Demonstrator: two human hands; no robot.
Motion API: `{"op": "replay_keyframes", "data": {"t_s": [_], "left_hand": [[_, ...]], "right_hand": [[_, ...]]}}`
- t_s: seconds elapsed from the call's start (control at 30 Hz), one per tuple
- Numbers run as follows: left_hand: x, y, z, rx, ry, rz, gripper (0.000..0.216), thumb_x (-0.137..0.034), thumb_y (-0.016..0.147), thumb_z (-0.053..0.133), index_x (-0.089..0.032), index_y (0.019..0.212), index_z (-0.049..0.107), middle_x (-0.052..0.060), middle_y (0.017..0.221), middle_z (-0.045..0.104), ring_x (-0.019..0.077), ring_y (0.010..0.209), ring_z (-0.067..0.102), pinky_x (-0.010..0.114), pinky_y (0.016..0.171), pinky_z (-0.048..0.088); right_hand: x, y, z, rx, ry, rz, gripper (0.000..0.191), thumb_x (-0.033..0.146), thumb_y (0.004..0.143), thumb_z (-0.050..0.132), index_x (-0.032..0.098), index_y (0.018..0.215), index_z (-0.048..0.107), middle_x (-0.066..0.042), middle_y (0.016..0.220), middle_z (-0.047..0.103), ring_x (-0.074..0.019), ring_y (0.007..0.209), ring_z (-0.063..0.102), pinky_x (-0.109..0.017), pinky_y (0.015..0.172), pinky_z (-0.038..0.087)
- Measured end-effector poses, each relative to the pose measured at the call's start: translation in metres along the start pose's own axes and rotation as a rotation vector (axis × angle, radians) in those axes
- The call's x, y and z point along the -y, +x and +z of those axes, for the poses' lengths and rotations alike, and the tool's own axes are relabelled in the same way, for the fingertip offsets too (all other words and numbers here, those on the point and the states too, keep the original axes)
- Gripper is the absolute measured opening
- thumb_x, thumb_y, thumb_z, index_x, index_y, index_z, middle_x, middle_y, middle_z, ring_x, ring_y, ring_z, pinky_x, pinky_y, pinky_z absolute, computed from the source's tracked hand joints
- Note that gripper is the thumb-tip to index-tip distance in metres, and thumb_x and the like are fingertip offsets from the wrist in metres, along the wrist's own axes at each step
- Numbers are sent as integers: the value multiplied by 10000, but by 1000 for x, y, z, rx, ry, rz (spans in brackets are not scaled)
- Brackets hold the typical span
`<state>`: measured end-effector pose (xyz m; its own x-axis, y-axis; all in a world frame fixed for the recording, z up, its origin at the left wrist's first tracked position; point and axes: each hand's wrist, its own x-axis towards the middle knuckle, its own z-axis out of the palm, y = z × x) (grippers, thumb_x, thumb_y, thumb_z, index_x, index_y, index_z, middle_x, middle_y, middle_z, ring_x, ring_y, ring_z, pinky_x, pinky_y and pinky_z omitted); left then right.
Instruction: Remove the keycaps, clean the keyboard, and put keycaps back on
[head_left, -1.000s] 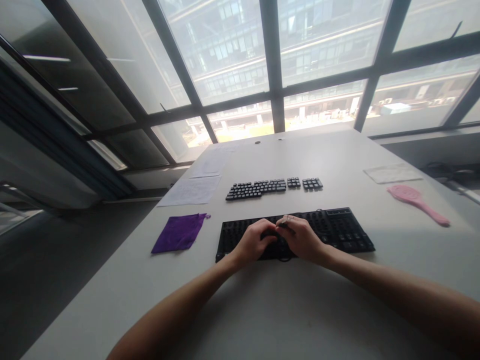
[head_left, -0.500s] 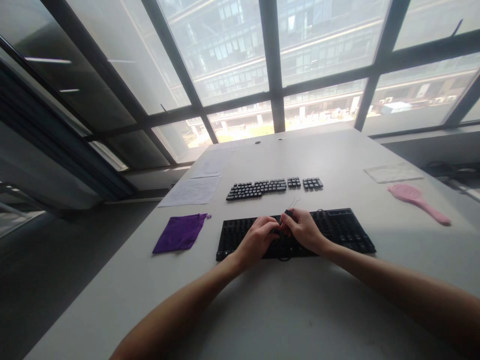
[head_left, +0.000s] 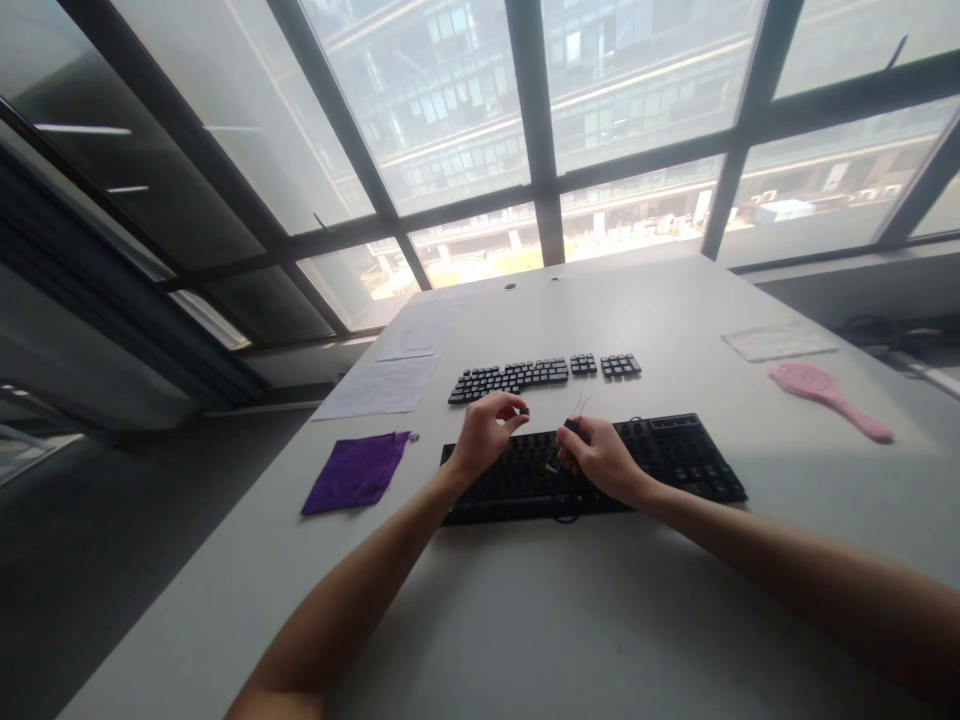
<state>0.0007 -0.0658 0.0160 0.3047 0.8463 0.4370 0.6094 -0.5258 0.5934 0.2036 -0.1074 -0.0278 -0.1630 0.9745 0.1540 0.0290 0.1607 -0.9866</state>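
My left hand (head_left: pixel 487 432) is raised over the upper left of a black keyboard (head_left: pixel 660 460), its thumb and fingertips pinching a small black keycap (head_left: pixel 523 411). Over the keyboard's middle, my right hand (head_left: pixel 600 458) is closed around a keycap puller (head_left: pixel 571 426) with a dark handle and thin wire loops pointing up and away. Its other end points down at the keyboard. Behind the keyboard, loose black keycaps (head_left: pixel 517 376) lie in rows, grouped in the layout of a keyboard. My left hand is just in front of these rows and covers part of the keyboard's left side.
On the white table (head_left: pixel 480 620), a purple drawstring pouch (head_left: pixel 352 472) lies to the left, with white paper sheets (head_left: pixel 375 388) behind it. At the right are a pink hairbrush (head_left: pixel 825 397) and a pale cloth or sheet (head_left: pixel 780 341). Windows stand beyond the table.
My left hand has lifted off the keyboard, moving up and left toward the keycap rows with a keycap in its fingers. My right hand stays nearly in place with the puller.
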Motion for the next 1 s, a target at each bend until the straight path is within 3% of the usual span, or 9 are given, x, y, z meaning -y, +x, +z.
{"op": "replay_keyframes", "data": {"t_s": [0.17, 0.3, 0.5, 1.0], "left_hand": [[43, 40, 15, 140, 182, -35, 25, -155, 764, 727, -161, 788, 733, 17, 727, 708, 153, 672, 647, 266, 681, 519], [59, 51, 26, 199, 228, 2, 93, -115, 759, 706, -169, 802, 769, 29, 759, 720, 164, 707, 653, 286, 735, 526], [68, 60, 28, 154, 326, 52, 80, -164, 792, 715, -196, 817, 784, 78, 997, 689, 247, 1027, 593, 398, 985, 468], [68, 69, 27, 127, 427, 66, 67, -153, 801, 722, -190, 848, 753, 74, 995, 642, 252, 1030, 548, 389, 973, 456]], "right_hand": [[1, 0, 0, -6, -6, -3, 329, 448, 913, 575, 182, 721, 569, -8, 583, 627, -140, 487, 574, -248, 467, 454], [0, 0, -1, 4, 4, -5, 323, 440, 918, 572, 185, 719, 571, -9, 590, 627, -144, 501, 578, -251, 476, 459], [1, 0, -2, 16, -4, -7, 322, 436, 917, 576, 189, 710, 558, 3, 575, 619, -140, 489, 570, -249, 471, 443], [0, -1, -2, 16, 2, -24, 328, 439, 920, 581, 185, 713, 564, -5, 587, 626, -141, 498, 571, -252, 486, 452]]}}
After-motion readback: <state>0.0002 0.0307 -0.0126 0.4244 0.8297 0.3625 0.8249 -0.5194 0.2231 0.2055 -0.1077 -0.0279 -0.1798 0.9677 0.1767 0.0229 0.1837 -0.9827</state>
